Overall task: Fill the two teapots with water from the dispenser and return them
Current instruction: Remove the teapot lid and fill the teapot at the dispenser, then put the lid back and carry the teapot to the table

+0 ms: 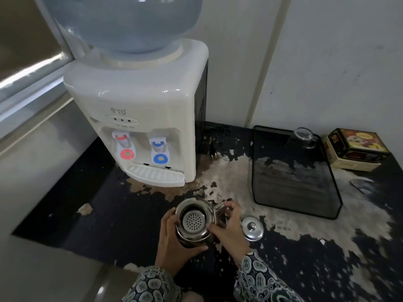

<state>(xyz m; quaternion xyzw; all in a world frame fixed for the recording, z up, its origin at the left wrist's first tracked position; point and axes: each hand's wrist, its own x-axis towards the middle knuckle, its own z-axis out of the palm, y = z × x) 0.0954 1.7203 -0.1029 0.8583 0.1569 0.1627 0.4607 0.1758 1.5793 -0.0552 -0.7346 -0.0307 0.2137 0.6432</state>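
A shiny steel teapot (194, 219) is open on top, showing its perforated strainer. My left hand (174, 247) cups its left side and base. My right hand (229, 227) is closed on its handle at the right. The round steel lid (251, 227) with a knob lies on the counter just right of my right hand. The white water dispenser (139, 110) stands at the back left, with a red tap (125, 147) and a blue tap (160, 151) above a drip tray (157, 175). A blue bottle (130, 22) sits on top. Only one teapot is in view.
The dark counter (109, 214) has worn, peeling pale patches. A black mesh tray (294, 171) stands at the right with an upturned glass (304, 138) on it. A printed tin box (355, 149) sits at the far right. A plug (212, 149) lies beside the dispenser.
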